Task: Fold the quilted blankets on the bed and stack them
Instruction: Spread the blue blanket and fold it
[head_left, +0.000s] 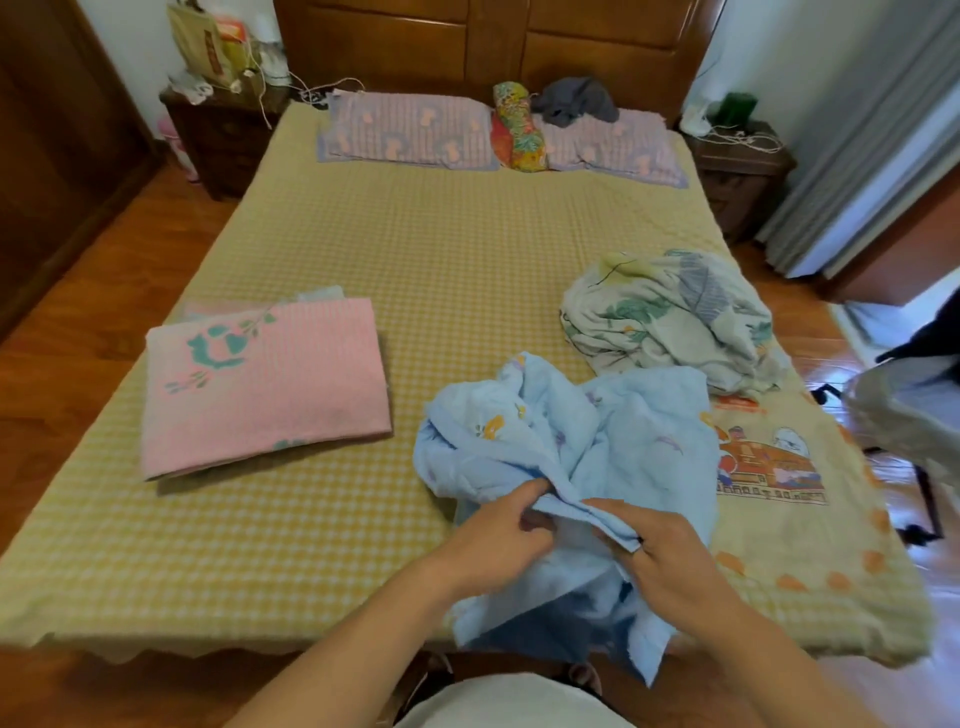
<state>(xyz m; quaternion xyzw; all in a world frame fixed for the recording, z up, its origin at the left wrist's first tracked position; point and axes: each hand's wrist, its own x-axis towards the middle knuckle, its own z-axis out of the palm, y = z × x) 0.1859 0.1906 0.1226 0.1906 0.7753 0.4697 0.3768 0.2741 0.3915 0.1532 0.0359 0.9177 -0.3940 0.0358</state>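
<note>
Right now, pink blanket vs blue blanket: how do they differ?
The pink blanket is folded into a flat rectangle; the blue blanket is crumpled and unfolded. Pink lies untouched on the bed's left side; blue is pinched at an edge by the left hand and right hand, partly hanging over the foot edge. Both carry printed motifs.

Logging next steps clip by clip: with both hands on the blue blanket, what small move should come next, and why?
Probably draw the hands apart along the edge. The left hand and right hand pinch the same hem close together, while the blue blanket lies bunched and unfolded.
</note>
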